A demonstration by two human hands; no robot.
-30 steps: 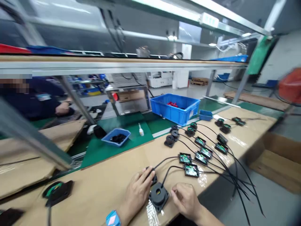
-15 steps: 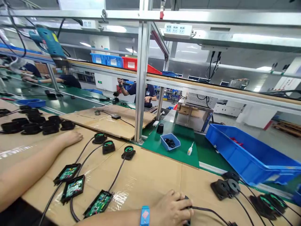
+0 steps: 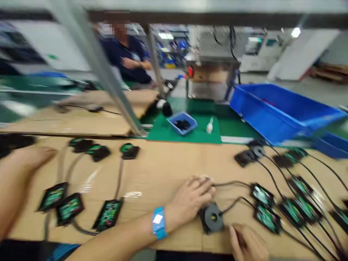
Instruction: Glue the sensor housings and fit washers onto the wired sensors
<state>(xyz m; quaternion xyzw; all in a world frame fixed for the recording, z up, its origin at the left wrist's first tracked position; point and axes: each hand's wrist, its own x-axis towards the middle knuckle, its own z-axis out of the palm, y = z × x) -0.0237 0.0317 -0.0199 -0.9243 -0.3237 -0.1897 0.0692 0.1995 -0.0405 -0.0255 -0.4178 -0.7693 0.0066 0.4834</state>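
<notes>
Covering a black part (image 3: 207, 183), left hand (image 3: 190, 199), grip unclear, right hand (image 3: 248, 244) seemingly loose.

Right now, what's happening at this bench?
A person is working at a cardboard-covered bench strewn with cabled black modules and small green circuit boards. Their left hand, blue wrist strap on that arm, lies over a black part, hiding it. Just beside it sits a round black module, with the right hand close by at the bench edge. Another person's forearm reaches in at far left. The picture is motion-blurred, so finer detail is unclear.
</notes>
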